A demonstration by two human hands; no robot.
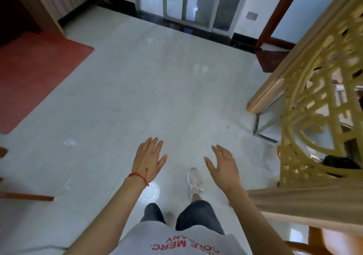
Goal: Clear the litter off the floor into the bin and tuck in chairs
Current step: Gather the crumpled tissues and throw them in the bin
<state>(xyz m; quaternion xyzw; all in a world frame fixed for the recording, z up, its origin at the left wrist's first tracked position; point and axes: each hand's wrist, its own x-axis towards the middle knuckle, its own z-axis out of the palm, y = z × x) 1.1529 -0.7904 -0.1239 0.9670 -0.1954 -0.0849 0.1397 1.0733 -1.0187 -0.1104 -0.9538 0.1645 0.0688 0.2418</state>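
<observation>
My left hand (148,159), with a red string bracelet at the wrist, is held out over the pale tiled floor, fingers spread and holding nothing. My right hand (223,165) is beside it, also open with nothing in it. Two crumpled white scraps of litter lie on the floor to the left: one (69,143) farther out, the other (68,184) nearer. A white round plate-like object (151,191) lies on the floor just under my left wrist. No bin is in view. A wooden chair part (26,197) pokes in at the left edge.
A carved yellow wooden screen (314,121) and a cloth-covered table edge (306,205) stand close on the right. A red mat (33,77) covers the floor at the left. Glass sliding doors (186,1) close the far side. My shoe (194,180) steps forward.
</observation>
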